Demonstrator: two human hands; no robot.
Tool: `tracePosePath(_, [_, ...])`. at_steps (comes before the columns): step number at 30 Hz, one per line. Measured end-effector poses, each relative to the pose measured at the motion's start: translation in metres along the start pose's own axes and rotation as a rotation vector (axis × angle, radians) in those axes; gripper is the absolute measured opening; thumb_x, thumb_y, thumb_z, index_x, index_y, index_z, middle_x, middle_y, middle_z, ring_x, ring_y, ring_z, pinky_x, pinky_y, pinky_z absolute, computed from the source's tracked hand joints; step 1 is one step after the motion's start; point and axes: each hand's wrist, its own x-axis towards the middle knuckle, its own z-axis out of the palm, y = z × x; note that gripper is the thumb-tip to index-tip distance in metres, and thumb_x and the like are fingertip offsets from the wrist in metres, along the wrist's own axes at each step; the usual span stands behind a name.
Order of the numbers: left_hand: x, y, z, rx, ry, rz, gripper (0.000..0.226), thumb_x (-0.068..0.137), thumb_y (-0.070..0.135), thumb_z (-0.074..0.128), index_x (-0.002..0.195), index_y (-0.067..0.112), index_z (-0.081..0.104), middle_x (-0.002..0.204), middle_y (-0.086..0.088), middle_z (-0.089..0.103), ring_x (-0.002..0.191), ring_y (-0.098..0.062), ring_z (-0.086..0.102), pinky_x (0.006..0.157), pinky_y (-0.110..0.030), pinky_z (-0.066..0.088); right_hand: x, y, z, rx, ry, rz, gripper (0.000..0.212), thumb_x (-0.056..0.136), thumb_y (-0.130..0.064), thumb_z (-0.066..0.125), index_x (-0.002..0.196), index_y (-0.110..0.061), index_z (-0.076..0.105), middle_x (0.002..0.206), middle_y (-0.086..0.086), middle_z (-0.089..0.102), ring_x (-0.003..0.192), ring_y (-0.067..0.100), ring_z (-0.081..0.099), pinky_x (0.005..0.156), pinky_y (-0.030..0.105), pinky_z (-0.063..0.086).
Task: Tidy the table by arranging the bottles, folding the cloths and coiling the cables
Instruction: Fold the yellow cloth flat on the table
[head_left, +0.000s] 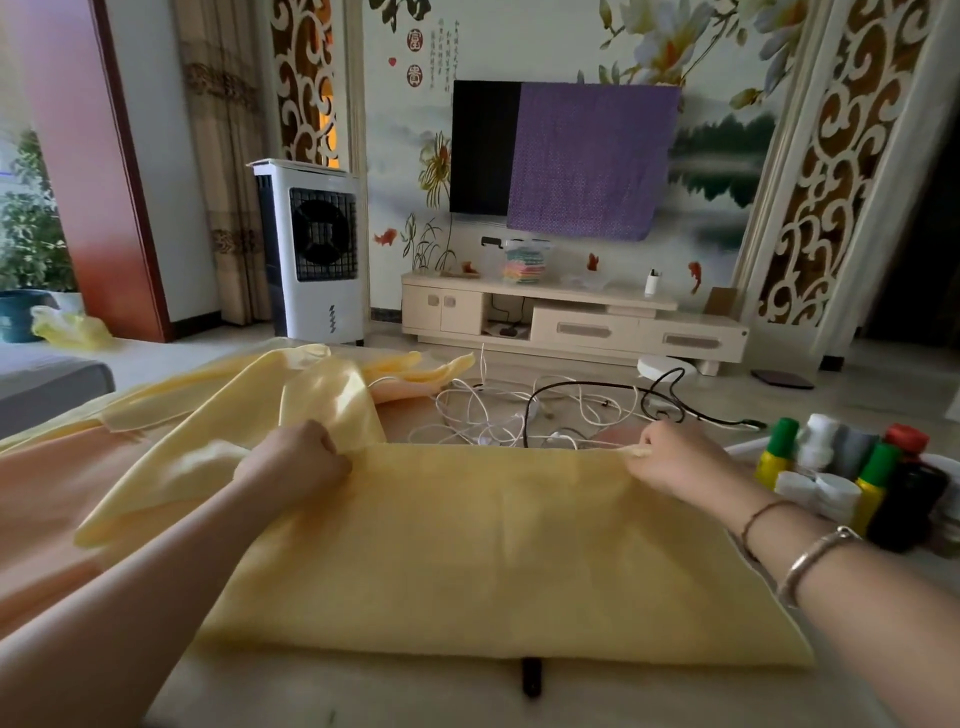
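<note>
yellow cloth (483, 545) gripped by left hand (293, 462), pinched by right hand (675, 460), no legible writing

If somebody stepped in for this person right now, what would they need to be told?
Left hand grips the far edge of the yellow cloth; right hand pinches the same edge further along. The cloth lies partly folded on the table, its loose end bunched at the left. Behind it the white cables and a black cable lie tangled. The bottles stand grouped at the right. Left to do: finish folding, coil the cables.
</note>
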Motion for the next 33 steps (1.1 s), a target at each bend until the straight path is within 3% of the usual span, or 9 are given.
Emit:
tracePosePath(4, [0.011,0.002,0.007,-0.169,-0.032,-0.011,0.021,0.079,0.04,0.069,0.075,0.023,0.058,0.076,0.003,0.059,0.065,-0.009,0.052,0.051,-0.022,0.036,0.003,-0.002,0.009,-0.194,0.069,0.047,0.015,0.081,-0.038,0.05,0.084,-0.025,0.057,0.091,0.0,0.062,0.091,0.026,0.058,0.079,0.04,0.048])
tracePosePath(7, [0.015,0.01,0.008,-0.281,-0.156,-0.049,0.023,0.075,0.036,0.078,0.084,0.021,0.063,0.078,0.005,0.056,0.067,-0.008,0.051,0.052,-0.021,0.036,-0.002,-0.011,0.015,-0.283,0.174,-0.086,0.026,0.089,-0.029,0.053,0.113,-0.017,0.049,0.119,0.006,0.053,0.112,0.027,0.048,0.091,0.04,0.044])
tracePosePath(10, [0.012,0.017,0.006,-0.306,-0.3,-0.072,0.035,0.071,0.031,0.082,0.101,0.019,0.066,0.084,0.003,0.06,0.074,-0.014,0.059,0.057,-0.026,0.047,-0.016,-0.036,0.019,-0.001,0.245,-0.366,0.023,0.092,-0.015,0.05,0.115,-0.014,0.05,0.119,0.003,0.052,0.111,0.019,0.046,0.097,0.033,0.041])
tracePosePath(14, [0.008,0.026,0.001,-0.391,-0.398,-0.111,0.05,0.074,0.027,0.08,0.117,0.009,0.062,0.109,-0.014,0.065,0.095,-0.032,0.065,0.087,-0.046,0.054,-0.035,-0.075,0.03,0.187,0.167,-0.592,0.035,0.091,-0.009,0.046,0.126,-0.014,0.053,0.133,0.002,0.05,0.127,0.018,0.041,0.106,0.028,0.028])
tracePosePath(18, [-0.003,0.022,-0.007,-0.636,-0.453,-0.111,0.033,0.074,0.021,0.081,0.102,0.013,0.066,0.096,-0.012,0.073,0.088,-0.029,0.07,0.08,-0.044,0.057,-0.031,-0.091,0.041,0.135,0.041,-0.539,0.039,0.095,-0.012,0.04,0.133,-0.017,0.05,0.143,0.001,0.046,0.139,0.016,0.029,0.112,0.026,0.02])
tracePosePath(23, [-0.01,0.012,-0.016,-0.906,-0.537,-0.032,0.04,0.076,0.005,0.073,0.115,0.01,0.064,0.095,-0.011,0.074,0.085,-0.026,0.072,0.068,-0.036,0.059,-0.021,-0.093,0.042,0.092,-0.1,-0.392,0.032,0.095,-0.021,0.043,0.125,-0.018,0.053,0.135,0.003,0.05,0.128,0.023,0.04,0.106,0.032,0.032])
tracePosePath(27, [-0.005,0.001,-0.023,-0.869,-0.399,-0.052,0.049,0.071,0.013,0.08,0.114,0.022,0.058,0.104,-0.008,0.068,0.091,-0.027,0.068,0.066,-0.033,0.057,-0.016,-0.096,0.04,0.025,-0.119,-0.387,0.035,0.09,-0.019,0.049,0.125,-0.017,0.049,0.133,0.004,0.051,0.124,0.025,0.044,0.103,0.034,0.036])
tracePosePath(31, [0.004,-0.014,-0.015,-0.532,0.006,0.038,0.038,0.077,0.009,0.074,0.106,0.026,0.056,0.104,-0.003,0.058,0.08,-0.017,0.057,0.058,-0.026,0.047,-0.011,-0.092,0.039,0.017,-0.022,-0.439,0.036,0.091,-0.009,0.047,0.126,-0.013,0.048,0.132,0.007,0.053,0.122,0.025,0.047,0.101,0.032,0.036])
tracePosePath(33, [0.004,-0.02,-0.007,-0.32,0.129,0.165,0.04,0.077,0.001,0.068,0.109,0.023,0.054,0.108,-0.003,0.055,0.084,-0.016,0.053,0.065,-0.027,0.046,-0.011,-0.082,0.038,0.016,0.086,-0.493,0.038,0.09,-0.004,0.045,0.127,-0.011,0.047,0.132,0.008,0.053,0.123,0.024,0.046,0.104,0.031,0.033])
